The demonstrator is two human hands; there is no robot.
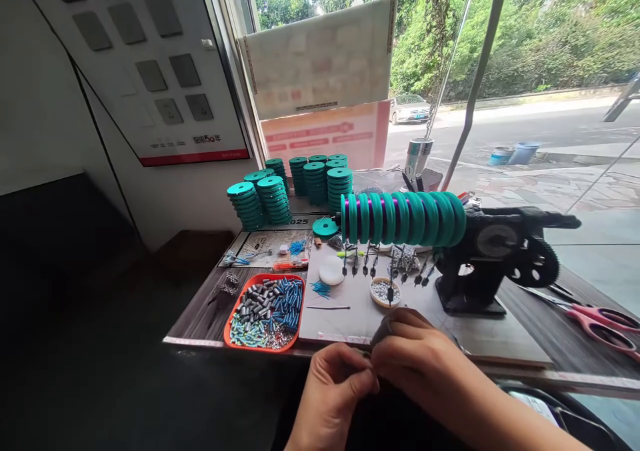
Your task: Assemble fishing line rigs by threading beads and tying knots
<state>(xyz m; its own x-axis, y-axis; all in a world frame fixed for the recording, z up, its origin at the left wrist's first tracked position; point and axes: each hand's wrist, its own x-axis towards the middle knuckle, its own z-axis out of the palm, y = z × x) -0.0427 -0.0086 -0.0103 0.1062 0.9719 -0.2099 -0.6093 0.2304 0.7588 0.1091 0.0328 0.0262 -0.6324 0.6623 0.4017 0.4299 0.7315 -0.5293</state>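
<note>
At ten o'clock from our meeting fingertips, we see a glossy orange-red plastic tray point(275, 277) of smooth grey metal cylinders point(261, 296) and ribbed blue pieces point(290, 302), with stacked ridged teal discs point(273, 201) at eleven. Our left hand point(340, 387) pinches thumb towards forefinger below a shallow round dish point(375, 299) of white beads point(381, 291) and a row of rounded teal rings point(403, 219) at twelve, while our right hand point(420, 351) curls closed against it, whatever they grip too small to tell. We find the black metal winder point(475, 284) at two, pink-handled steel scissors point(580, 312) at three.
</note>
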